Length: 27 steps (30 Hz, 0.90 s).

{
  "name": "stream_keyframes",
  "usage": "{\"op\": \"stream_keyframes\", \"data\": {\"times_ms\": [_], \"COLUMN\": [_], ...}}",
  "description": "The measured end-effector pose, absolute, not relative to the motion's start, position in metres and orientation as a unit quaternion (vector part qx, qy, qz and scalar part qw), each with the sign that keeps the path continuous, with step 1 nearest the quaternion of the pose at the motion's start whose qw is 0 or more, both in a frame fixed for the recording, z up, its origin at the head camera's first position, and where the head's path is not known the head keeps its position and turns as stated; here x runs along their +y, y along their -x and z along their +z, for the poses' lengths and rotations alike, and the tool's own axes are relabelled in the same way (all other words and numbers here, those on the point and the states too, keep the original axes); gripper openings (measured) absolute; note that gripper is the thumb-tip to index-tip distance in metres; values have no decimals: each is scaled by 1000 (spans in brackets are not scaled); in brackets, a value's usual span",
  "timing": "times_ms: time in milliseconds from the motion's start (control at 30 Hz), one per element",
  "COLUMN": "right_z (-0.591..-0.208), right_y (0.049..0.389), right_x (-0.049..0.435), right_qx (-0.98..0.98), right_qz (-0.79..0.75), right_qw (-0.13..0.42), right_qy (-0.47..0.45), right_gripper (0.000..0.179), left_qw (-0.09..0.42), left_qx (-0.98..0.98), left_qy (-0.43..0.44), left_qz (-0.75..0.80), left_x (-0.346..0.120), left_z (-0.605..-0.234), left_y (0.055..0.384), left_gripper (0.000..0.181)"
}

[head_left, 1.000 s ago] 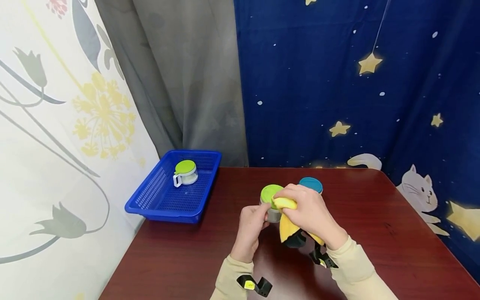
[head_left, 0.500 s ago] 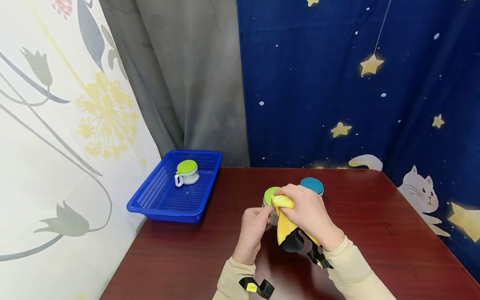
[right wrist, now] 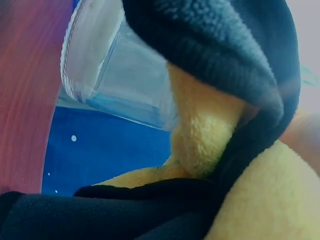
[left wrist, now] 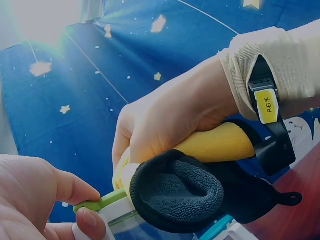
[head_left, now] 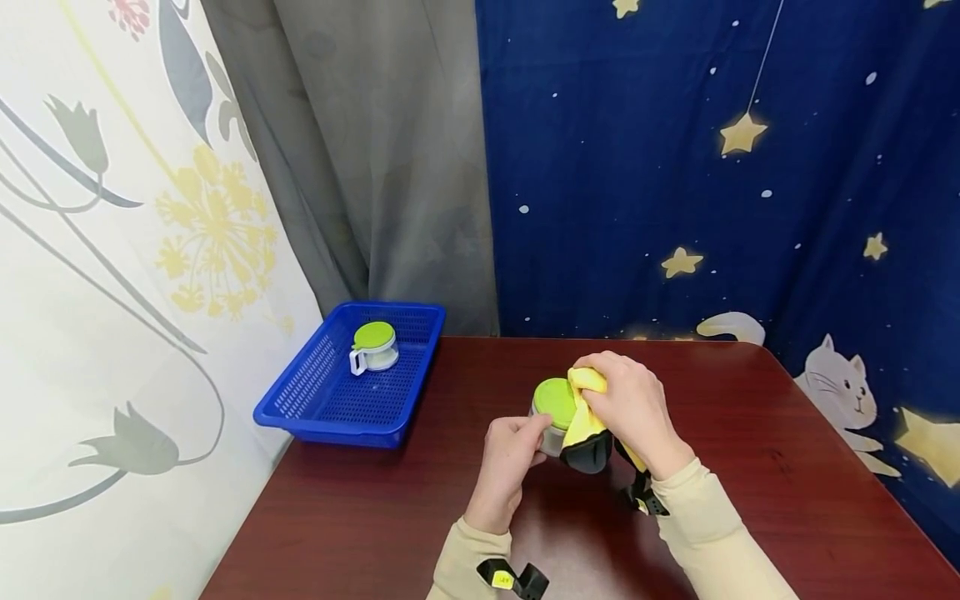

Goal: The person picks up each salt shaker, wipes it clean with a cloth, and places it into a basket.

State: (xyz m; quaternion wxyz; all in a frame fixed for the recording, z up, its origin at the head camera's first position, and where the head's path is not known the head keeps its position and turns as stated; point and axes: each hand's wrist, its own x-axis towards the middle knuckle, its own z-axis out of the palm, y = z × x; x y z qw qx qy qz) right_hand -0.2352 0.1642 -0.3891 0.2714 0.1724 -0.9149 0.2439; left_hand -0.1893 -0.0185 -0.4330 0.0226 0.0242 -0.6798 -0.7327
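In the head view, a clear jar with a green lid [head_left: 553,403] is held above the table's middle. My left hand [head_left: 508,462] pinches its white handle and lid edge between thumb and fingers, as the left wrist view shows close up at the green lid tab [left wrist: 95,204]. My right hand [head_left: 632,408] grips a yellow-and-black cloth [head_left: 583,425] and presses it to the jar's right side. A dark fold of the cloth [left wrist: 180,192] hangs in front of the jar in the left wrist view. In the right wrist view the clear jar wall [right wrist: 132,75] shows beside the cloth.
A blue perforated basket [head_left: 390,435] stands at the table's left, with another green-lidded, handled jar [head_left: 375,346] inside. A teal lid [left wrist: 217,227] shows low in the left wrist view; my right hand hides it in the head view. Curtains hang behind the wooden table [head_left: 360,517].
My right hand and the cloth have moved right and slightly up, from the lid's front to the jar's right side. More green lid shows, and the teal-lidded jar is now covered. My left hand keeps its hold.
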Motion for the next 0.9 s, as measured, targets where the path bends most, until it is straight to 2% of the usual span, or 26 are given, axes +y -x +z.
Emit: {"op": "stream_keyframes", "data": {"times_ms": [433,733,900], "right_z": [-392,-383,-380], "right_y": [227,214,210], "right_x": [157,151,149], "right_qx": [-902,-891,-891], "right_qz": [252,314,316], "right_qw": [273,198,190], "right_qy": [-221,-262,-266], "right_gripper": [28,34,34], "left_qw": [26,30,30], "left_qx": [-687,-690,-684], "left_qy": [-34,-30,-22], "left_qz": [-725,-723,-729], "left_x": [-16,-17,-16], "left_z": [-433,-432,-432], "left_y": [192,194,195], "left_gripper": [44,43,39]}}
